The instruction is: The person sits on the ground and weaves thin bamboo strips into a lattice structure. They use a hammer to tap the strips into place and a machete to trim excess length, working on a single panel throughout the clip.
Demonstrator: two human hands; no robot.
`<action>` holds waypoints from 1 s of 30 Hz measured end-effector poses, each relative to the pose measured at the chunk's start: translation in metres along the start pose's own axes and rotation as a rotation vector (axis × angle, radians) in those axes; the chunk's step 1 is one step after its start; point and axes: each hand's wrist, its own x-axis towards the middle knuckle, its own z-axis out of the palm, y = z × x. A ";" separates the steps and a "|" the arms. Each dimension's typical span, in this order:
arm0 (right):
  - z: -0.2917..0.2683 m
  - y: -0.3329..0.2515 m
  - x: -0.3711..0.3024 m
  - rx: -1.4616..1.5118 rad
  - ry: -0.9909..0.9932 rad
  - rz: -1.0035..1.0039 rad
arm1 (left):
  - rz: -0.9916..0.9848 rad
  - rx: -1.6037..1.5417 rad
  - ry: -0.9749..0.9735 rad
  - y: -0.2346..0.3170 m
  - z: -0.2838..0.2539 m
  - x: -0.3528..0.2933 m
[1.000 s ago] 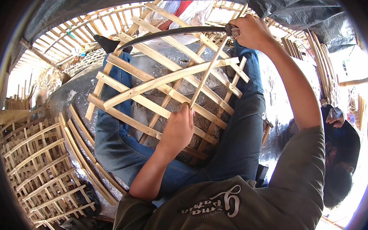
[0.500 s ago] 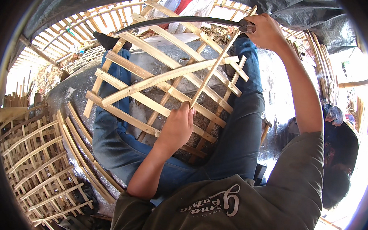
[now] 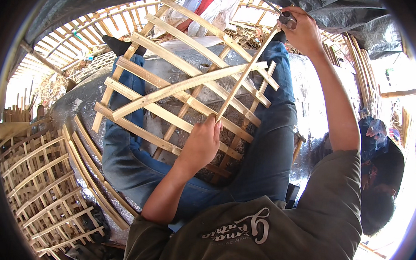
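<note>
Head view: the left hand (image 3: 199,141) pinches the near end of a thin pale strip (image 3: 237,88) between thumb and fingers. From that grip, the strip's long axis runs away from the body and off to the right, passing above a lattice of slats (image 3: 189,100) and crossing a wider, bowed strip (image 3: 172,90). The right hand (image 3: 302,34), wrapped round the dark handle (image 3: 289,20) of a tool, is just beside the strip's far tip, so it is the nearer hand there. From the right grip, the blade (image 3: 269,4) points ahead and leftward (it runs out of view, and I cannot tell whether the handle touches the strip). Ahead of the left grip, the lattice bridges the legs (image 3: 275,118).
</note>
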 end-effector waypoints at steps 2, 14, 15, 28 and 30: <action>-0.004 -0.011 -0.001 0.014 -0.037 0.100 | -0.020 -0.001 -0.003 0.002 -0.002 0.000; 0.003 0.019 0.008 -0.039 0.015 0.249 | 0.136 0.082 0.036 -0.003 0.007 0.002; 0.005 0.019 0.009 -0.031 0.040 0.239 | 0.120 0.057 0.029 -0.002 0.007 0.003; 0.020 0.017 0.017 -0.022 0.241 0.229 | 0.015 -0.004 0.012 0.001 0.006 0.006; 0.019 0.006 0.014 -0.060 0.214 0.253 | -0.010 -0.010 0.000 -0.001 0.006 0.005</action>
